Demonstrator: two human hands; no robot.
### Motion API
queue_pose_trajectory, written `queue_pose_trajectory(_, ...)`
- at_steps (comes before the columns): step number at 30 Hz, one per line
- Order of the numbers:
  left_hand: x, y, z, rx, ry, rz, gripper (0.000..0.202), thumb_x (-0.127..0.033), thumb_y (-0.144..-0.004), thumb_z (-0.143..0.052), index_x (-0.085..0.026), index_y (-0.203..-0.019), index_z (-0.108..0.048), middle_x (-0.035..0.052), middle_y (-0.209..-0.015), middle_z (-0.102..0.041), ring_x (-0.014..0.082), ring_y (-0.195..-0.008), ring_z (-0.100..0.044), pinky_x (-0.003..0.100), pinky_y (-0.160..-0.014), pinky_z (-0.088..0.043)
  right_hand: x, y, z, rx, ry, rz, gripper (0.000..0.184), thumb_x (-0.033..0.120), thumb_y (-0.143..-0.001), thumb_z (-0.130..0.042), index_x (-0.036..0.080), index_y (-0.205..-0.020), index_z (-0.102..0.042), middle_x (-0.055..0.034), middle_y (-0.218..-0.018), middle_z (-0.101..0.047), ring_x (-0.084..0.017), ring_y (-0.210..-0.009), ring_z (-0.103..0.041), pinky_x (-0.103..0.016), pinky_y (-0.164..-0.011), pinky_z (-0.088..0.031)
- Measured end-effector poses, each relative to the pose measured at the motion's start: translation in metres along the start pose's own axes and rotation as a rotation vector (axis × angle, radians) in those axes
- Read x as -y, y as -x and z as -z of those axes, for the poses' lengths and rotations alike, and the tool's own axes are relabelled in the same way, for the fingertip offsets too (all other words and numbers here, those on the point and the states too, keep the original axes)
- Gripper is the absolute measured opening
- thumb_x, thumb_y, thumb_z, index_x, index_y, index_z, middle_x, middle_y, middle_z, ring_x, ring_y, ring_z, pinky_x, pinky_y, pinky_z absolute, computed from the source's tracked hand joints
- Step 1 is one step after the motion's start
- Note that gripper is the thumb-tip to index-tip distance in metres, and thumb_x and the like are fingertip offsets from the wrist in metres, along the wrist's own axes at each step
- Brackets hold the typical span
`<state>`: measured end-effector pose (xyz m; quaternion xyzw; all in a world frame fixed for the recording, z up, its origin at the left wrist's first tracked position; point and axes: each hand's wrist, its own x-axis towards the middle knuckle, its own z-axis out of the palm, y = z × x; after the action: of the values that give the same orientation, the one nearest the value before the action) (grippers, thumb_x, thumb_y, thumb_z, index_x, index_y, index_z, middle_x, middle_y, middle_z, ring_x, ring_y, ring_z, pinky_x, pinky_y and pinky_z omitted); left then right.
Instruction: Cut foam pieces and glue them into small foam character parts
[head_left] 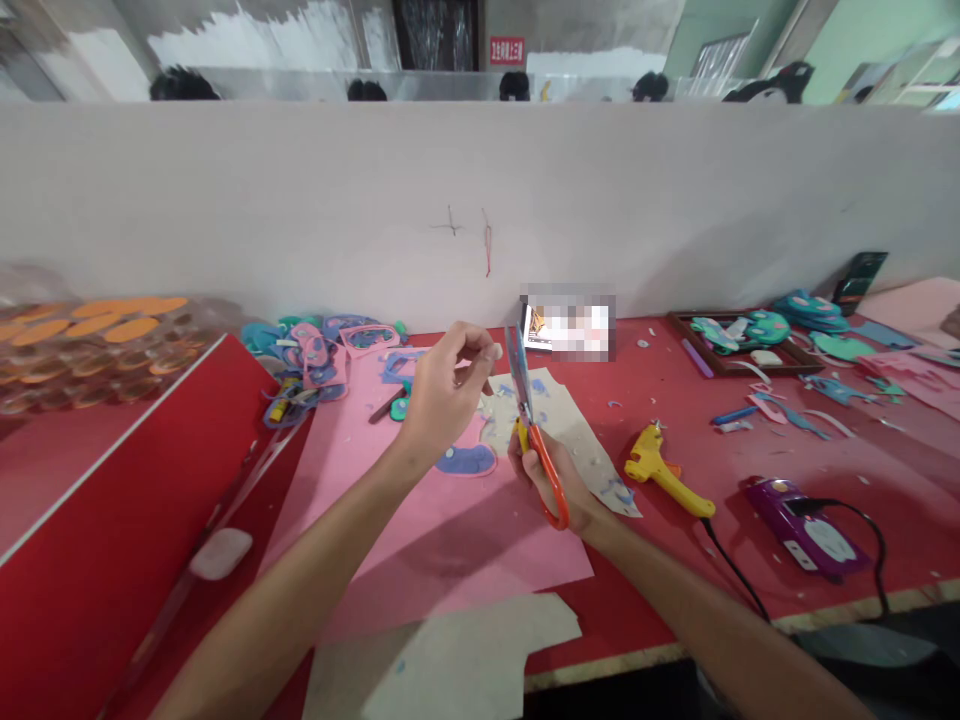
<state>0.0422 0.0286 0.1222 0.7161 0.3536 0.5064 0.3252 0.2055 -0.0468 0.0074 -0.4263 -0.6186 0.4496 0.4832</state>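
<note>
Over pink sheeting [390,545], left grip [442,385] curls, hold unclear, while right grip [568,476] encloses scissors [538,447].

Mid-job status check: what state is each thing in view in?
Left hand: raised, fingertips together; contents unclear
Right hand: gripping scissors
Scissors: held, blades pointing up
Pink sheet: spread flat
Yellow glue gun: lying down, cord attached
Purple box: lying down, black cable attached
Screen: lit, partly pixelated
Brown tray: holding pieces

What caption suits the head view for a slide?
Right hand holding orange-handled scissors near the left hand, over a pink sheet on a red table.
</note>
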Motion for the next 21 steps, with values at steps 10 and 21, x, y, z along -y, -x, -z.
queue_pose_trajectory(10,0.006,-0.002,-0.002,-0.042,0.037,0.016,0.012,-0.022,-0.091,-0.062,-0.022,-0.102,-0.057,0.0007,-0.089,-0.061,0.0104,-0.071,-0.062,0.019,-0.055,-0.055,0.014,0.001,0.000,0.029,0.037,-0.015,0.060,0.080,-0.093,-0.041,0.022,-0.089,-0.051,0.0024,-0.073,-0.044,-0.013,-0.063,-0.036,-0.027,-0.056,-0.031)
queue_pose_trajectory(21,0.006,-0.001,-0.002,-0.002,-0.021,0.005,0.006,-0.022,-0.092,-0.060,-0.021,-0.098,-0.061,0.0011,-0.088,-0.062,0.0101,-0.071,-0.061,0.018,-0.055,-0.055,0.012,0.001,0.000,0.027,0.024,-0.029,0.057,0.077,-0.094,-0.046,0.021,-0.088,-0.051,0.0024,-0.073,-0.044,-0.012,-0.062,-0.036,-0.026,-0.054,-0.031)
